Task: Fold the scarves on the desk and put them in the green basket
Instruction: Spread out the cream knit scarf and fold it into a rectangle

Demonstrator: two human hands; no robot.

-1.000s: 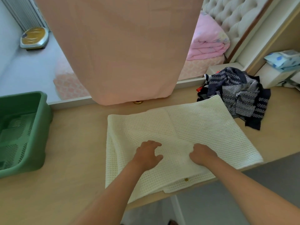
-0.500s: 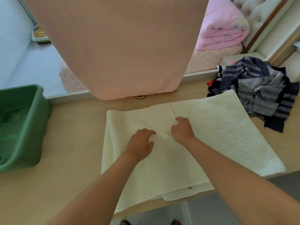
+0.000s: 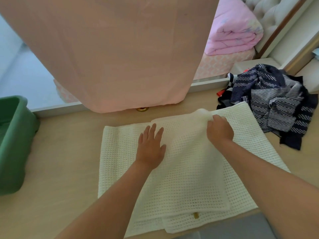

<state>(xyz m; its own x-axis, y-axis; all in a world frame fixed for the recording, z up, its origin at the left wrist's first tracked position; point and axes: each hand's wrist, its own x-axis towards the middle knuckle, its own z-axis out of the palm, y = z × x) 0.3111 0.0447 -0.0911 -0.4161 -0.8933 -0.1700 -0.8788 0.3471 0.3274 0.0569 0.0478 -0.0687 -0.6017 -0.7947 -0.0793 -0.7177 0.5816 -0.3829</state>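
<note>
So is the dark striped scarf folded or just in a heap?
In a heap: the dark striped scarf lies crumpled on the desk, its edges bunched and overlapping, right of the white scarf.

Two forearms are shown bare now, the left forearm [image 3: 110, 200] and the right forearm [image 3: 269, 185], uncovered from the lower edge of the view right up to the wrists. The left hand [image 3: 151, 149] and the right hand [image 3: 220, 131] are shown bare as well. Whatever is worn higher up is cut off by the frame.
</note>
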